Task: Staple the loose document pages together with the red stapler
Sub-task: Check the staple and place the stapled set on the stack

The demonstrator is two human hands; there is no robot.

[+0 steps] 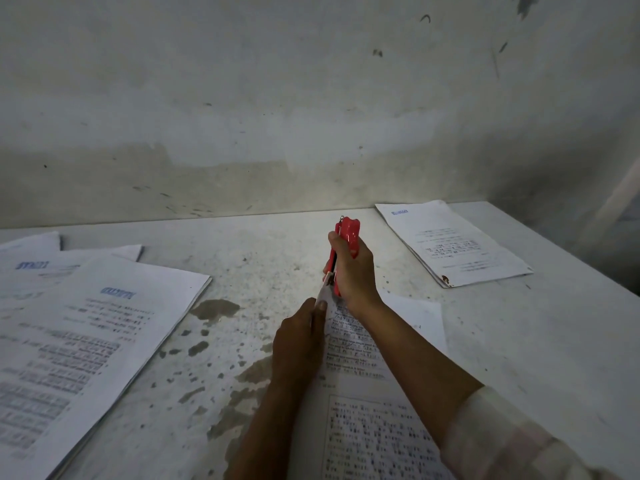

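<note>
My right hand (pixel 353 271) is closed around the red stapler (pixel 348 237), which stands tilted above the table with its mouth down on the top corner of a set of printed pages (pixel 363 403). My left hand (pixel 298 337) pinches that same corner just below the stapler's mouth and lifts it off the table. The rest of these pages lies in front of me, partly under my right forearm.
A spread pile of printed sheets (pixel 79 341) covers the table's left side. A stapled set (pixel 453 244) lies at the back right. The white table (pixel 242 271) has dark stains in the middle. A scuffed wall (pixel 277 116) rises right behind the table.
</note>
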